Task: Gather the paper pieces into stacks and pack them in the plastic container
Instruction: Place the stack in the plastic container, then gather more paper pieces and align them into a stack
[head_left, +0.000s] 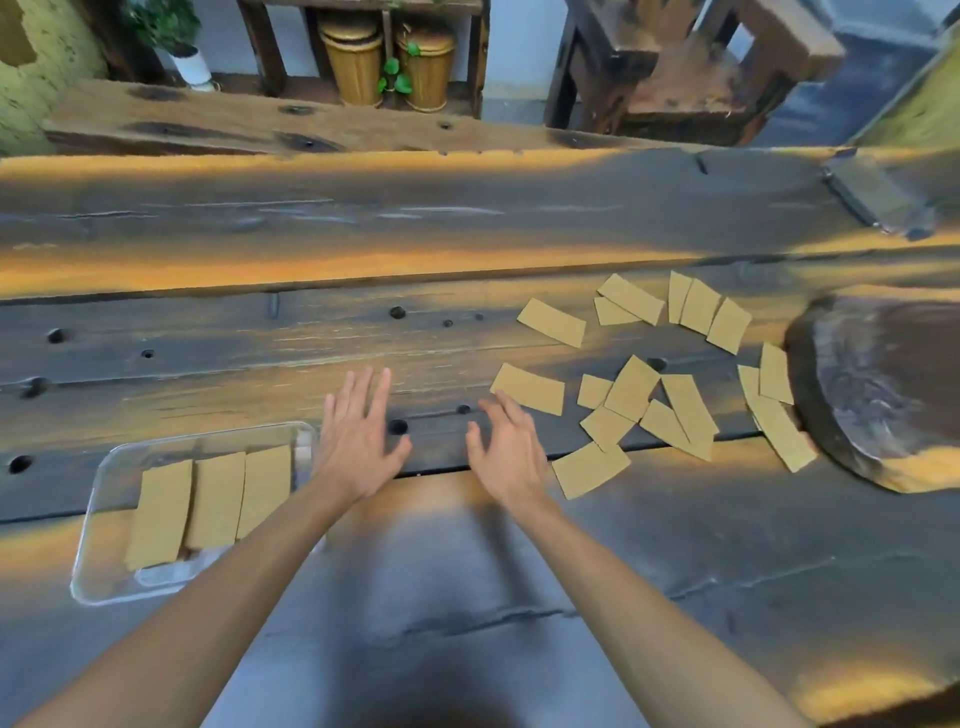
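Note:
A clear plastic container lies at the table's front left. Three stacks of tan paper pieces lie side by side inside it. Several loose tan paper pieces are scattered over the table to the right. My left hand hovers flat with fingers spread, just right of the container and holding nothing. Beside it, my right hand is also open and empty, its fingertips close to the nearest loose piece.
The dark wooden table has knots and holes. A round dark wooden slab sits at the right edge, touching some pieces. Behind the table are a bench, two wicker bins, potted plants and wooden stools.

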